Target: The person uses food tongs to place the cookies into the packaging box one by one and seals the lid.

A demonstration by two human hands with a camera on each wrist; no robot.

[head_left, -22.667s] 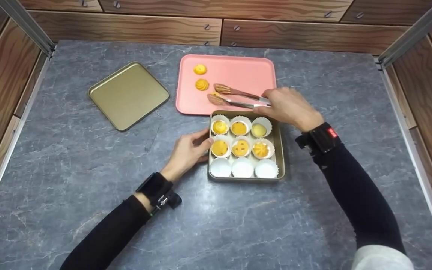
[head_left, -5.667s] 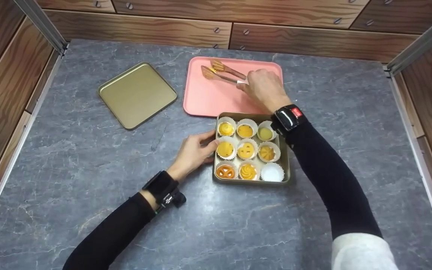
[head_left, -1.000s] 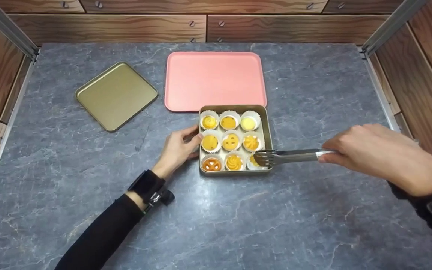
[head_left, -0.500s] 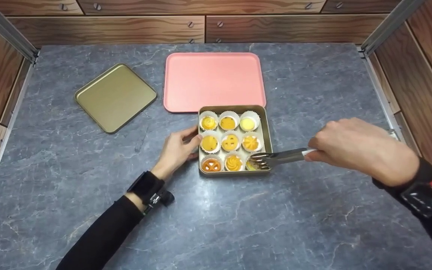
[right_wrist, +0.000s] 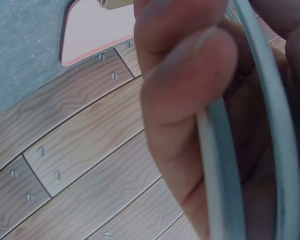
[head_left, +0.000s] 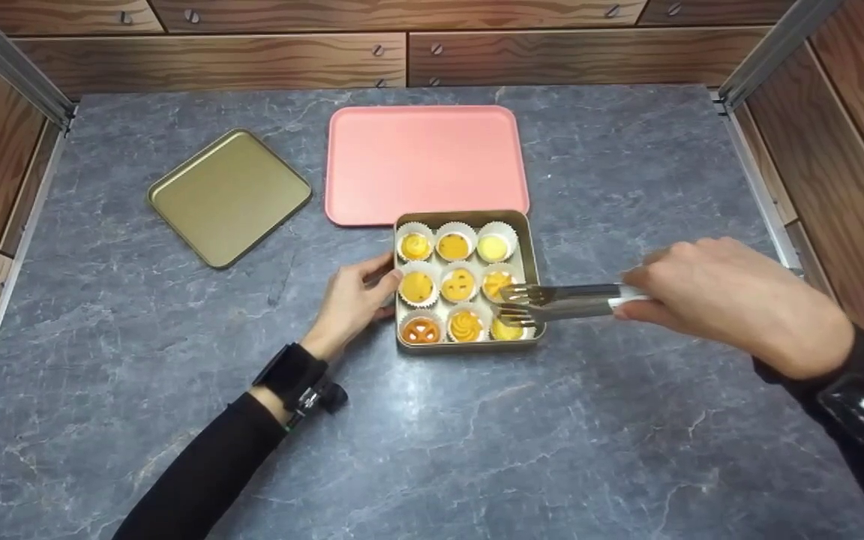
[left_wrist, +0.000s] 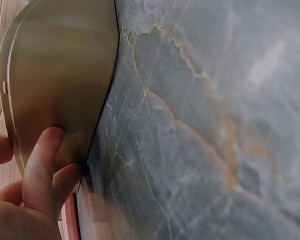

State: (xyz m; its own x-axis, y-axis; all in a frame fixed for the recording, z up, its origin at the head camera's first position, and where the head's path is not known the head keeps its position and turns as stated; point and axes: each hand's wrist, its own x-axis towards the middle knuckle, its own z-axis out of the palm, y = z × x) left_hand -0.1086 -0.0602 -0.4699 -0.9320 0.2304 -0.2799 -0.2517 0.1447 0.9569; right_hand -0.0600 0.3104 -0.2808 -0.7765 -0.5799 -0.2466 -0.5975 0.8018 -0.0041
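A square gold tin [head_left: 538, 262] holds several white paper cups in rows of three, each with a yellow or orange cookie in it. My left hand [head_left: 349, 300] holds the tin's left wall, thumb at the rim; in the left wrist view its fingers [left_wrist: 44, 155] press the outer side. Metal tongs [head_left: 582, 300] are gripped in my right hand [head_left: 732, 304], to the right of the tin. Their tips are parted over the tin's right side, with nothing between them. Below them, a yellow cookie [head_left: 507, 328] lies in the front right cup, partly covered.
Behind the tin lies a pink tray [head_left: 424, 161] with no cookies on it; the tin stands against its front edge. A gold lid [head_left: 229, 199] lies at the back left. Wood-patterned walls [head_left: 207, 60] border the grey marbled table [head_left: 432, 450].
The tongs have opened and risen off the cookie, which stays in the front right cup. Earlier that cup was empty and cookies lay on the pink tray. The left hand stays at the tin.
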